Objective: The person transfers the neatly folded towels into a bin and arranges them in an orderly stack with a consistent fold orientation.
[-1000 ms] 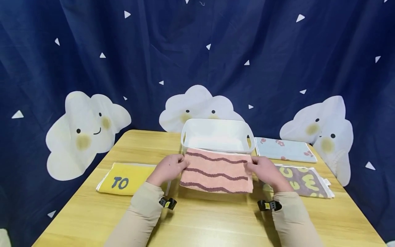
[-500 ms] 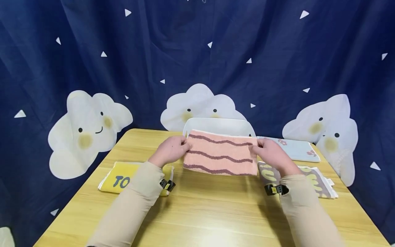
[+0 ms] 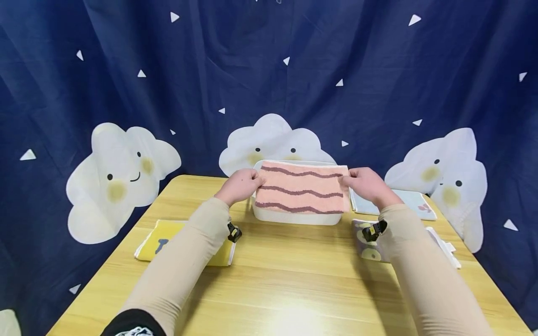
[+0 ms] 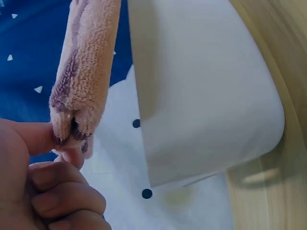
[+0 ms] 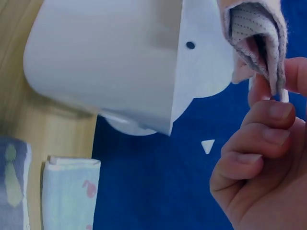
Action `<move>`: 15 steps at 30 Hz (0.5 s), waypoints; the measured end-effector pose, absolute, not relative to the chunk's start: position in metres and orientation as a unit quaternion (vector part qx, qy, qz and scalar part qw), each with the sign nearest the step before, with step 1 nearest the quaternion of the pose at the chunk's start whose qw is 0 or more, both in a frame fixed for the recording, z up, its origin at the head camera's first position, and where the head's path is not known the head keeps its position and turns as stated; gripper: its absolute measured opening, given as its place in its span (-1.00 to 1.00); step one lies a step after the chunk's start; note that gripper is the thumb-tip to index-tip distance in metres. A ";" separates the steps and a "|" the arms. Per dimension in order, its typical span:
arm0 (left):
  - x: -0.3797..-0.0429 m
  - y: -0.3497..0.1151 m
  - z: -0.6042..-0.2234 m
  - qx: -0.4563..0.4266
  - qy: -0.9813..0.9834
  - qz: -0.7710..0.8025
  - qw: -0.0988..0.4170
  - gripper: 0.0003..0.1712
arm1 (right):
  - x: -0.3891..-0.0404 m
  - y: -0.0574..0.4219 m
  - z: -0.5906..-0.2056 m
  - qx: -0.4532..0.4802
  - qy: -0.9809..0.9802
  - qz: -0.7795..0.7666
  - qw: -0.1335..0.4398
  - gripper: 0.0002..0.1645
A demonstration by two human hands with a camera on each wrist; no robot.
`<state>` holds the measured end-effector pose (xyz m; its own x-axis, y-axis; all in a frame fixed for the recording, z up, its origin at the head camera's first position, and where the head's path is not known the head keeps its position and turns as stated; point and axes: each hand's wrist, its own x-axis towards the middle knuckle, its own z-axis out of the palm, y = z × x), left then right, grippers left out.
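At nine o'clock on the pink striped towel (image 3: 300, 190), pinching the folded end narrowly between thumb and fingers with the left grip (image 3: 239, 184); at three o'clock, pinching the opposite end likewise with the right grip (image 3: 366, 184). Spreading the towel between both, above the white basket (image 3: 296, 218), and hiding most of the opening in the head view; showing a gap from the rim in both wrist views.

Seemingly relying on small pinches, so risking a slipped end on easing either thumb. Showing parted layers at both ends, so possibly unfolding through pinching too few of them. Perhaps catching the six o'clock edge on the rim through lowering too near to six, or bunching the middle through squeezing the ends inward. Possibly skidding the basket towards twelve on the table (image 3: 290, 289) through pushing against the wall.

Farther out, reaching with the left sleeve (image 3: 180, 270) across the yellow towel (image 3: 153, 238) at seven, and with the right sleeve (image 3: 428, 270) across the purple-grey towel (image 3: 361, 233) at five: perhaps rumpling either through dropping a forearm. Showing a light blue towel (image 3: 409, 200) at four: possibly nudging it through swinging the right grip wide.
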<state>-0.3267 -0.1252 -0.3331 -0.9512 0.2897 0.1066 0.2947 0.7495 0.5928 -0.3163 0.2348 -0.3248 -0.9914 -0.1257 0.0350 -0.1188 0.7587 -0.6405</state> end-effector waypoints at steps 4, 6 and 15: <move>-0.339 -0.123 -0.335 -0.149 -0.940 -0.308 0.011 -0.58 | -0.333 0.233 -0.324 -0.057 0.942 -0.332 0.011 -0.72; -0.346 -0.121 -0.336 -0.144 -0.943 -0.301 0.007 -0.57 | -0.339 0.232 -0.324 -0.047 0.944 -0.326 0.008 -0.70; -0.370 -0.107 -0.341 -0.098 -0.955 -0.279 0.001 -0.59 | -0.356 0.225 -0.333 -0.006 0.948 -0.317 -0.024 -0.62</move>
<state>-0.3696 -0.1072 -0.3409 -0.9807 0.1872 0.0558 0.1879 0.8253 0.5326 -0.3559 0.2254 -0.3334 -0.9987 0.0034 0.0504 -0.0276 0.7995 -0.6000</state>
